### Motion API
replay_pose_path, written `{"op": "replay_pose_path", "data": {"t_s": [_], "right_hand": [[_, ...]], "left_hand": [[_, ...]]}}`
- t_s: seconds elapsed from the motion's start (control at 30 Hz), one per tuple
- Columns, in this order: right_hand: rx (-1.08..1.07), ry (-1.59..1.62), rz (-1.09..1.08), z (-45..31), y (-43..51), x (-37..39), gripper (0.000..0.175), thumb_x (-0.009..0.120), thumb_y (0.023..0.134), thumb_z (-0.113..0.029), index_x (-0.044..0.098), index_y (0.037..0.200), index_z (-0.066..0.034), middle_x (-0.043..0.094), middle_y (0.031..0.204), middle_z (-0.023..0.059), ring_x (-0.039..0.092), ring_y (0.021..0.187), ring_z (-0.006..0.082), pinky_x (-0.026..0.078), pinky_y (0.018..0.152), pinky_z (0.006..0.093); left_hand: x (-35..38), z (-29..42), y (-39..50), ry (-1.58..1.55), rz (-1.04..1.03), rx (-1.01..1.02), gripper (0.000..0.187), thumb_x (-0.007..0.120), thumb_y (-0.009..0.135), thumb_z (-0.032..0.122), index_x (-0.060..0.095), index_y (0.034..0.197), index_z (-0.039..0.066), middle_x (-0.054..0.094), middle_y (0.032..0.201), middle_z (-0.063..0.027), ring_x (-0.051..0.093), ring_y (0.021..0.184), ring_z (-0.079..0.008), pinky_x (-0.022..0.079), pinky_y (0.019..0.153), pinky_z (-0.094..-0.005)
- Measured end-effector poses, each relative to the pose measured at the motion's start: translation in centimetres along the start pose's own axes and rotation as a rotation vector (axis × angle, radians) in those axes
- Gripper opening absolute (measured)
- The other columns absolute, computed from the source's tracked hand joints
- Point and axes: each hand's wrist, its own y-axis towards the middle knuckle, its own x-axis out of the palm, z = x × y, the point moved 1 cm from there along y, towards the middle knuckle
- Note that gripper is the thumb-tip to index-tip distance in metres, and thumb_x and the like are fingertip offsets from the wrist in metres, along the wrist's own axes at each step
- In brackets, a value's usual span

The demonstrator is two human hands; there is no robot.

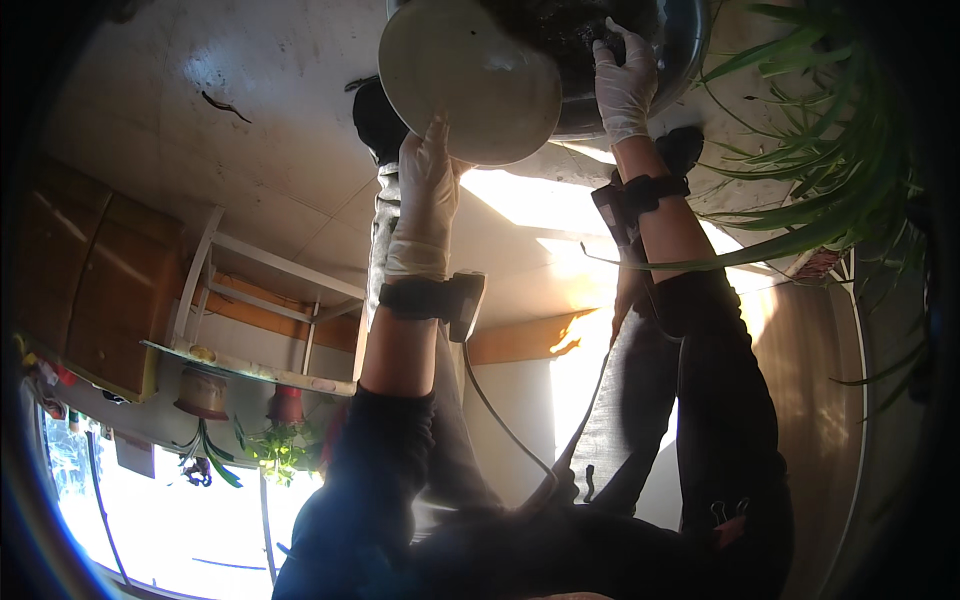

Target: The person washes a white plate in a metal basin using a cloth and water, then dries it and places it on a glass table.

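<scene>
My left hand (426, 206), in a white glove, grips the near rim of a pale round plate or shallow bowl (472, 82), thumb on its upper face. The plate is tilted over the left part of a large dark metal basin (679, 52). Dark, wet, glistening material (555, 34) lies in the basin; I cannot tell what it is. My right hand (628, 86), also gloved, reaches over the basin's right side. A small dark clump (613, 49) shows between its thumb and fingers. The basin's far side is cut off by the picture's top edge.
A long-leaved green plant (825, 157) spreads close to my right arm. On the pale floor (285, 127) lies a dark strip (226, 106). Left are a white metal frame (285, 266) with a glass shelf, a brown cabinet (124, 277) and potted plants (202, 390). A cable (499, 420) hangs between my arms.
</scene>
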Motion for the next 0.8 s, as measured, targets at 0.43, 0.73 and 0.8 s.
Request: {"op": "replay_pose_path", "data": {"t_s": [0.43, 0.73, 0.8], "right_hand": [[-0.228, 0.184, -0.639, -10.1, -6.4, 5.4, 0.034, 0.069, 0.075, 0.001, 0.07, 0.106, -0.0126, 0.062, 0.112, 0.0067, 0.061, 0.103, 0.0267, 0.048, 0.096, 0.0336], [-0.06, -0.477, -0.52, -3.5, 3.7, 11.3, 0.034, 0.067, 0.082, -0.019, 0.067, 0.115, -0.0132, 0.066, 0.112, 0.0152, 0.063, 0.102, 0.0342, 0.051, 0.089, 0.0407], [0.115, -0.327, -0.641, -4.7, 2.3, 8.1, 0.034, 0.068, 0.082, -0.018, 0.067, 0.115, -0.0121, 0.066, 0.112, 0.0149, 0.064, 0.101, 0.0313, 0.051, 0.089, 0.038]], "left_hand": [[-0.1, -3.0, 1.0, 0.26, 0.168, 0.012, 0.039, 0.072, 0.077, 0.019, 0.06, 0.101, -0.01, 0.063, 0.089, -0.0075, 0.062, 0.078, -0.0179, 0.053, 0.064, -0.031], [-1.7, -3.3, 2.1, 0.465, 0.061, 0.196, 0.024, 0.064, 0.084, 0.012, 0.061, 0.104, 0.0, 0.062, 0.09, -0.0137, 0.061, 0.075, -0.0225, 0.051, 0.064, -0.0323], [-1.7, -3.0, 2.2, 0.407, 0.009, 0.292, 0.028, 0.064, 0.087, 0.015, 0.058, 0.108, -0.001, 0.06, 0.096, -0.0129, 0.062, 0.083, -0.0216, 0.052, 0.067, -0.0336]]}}
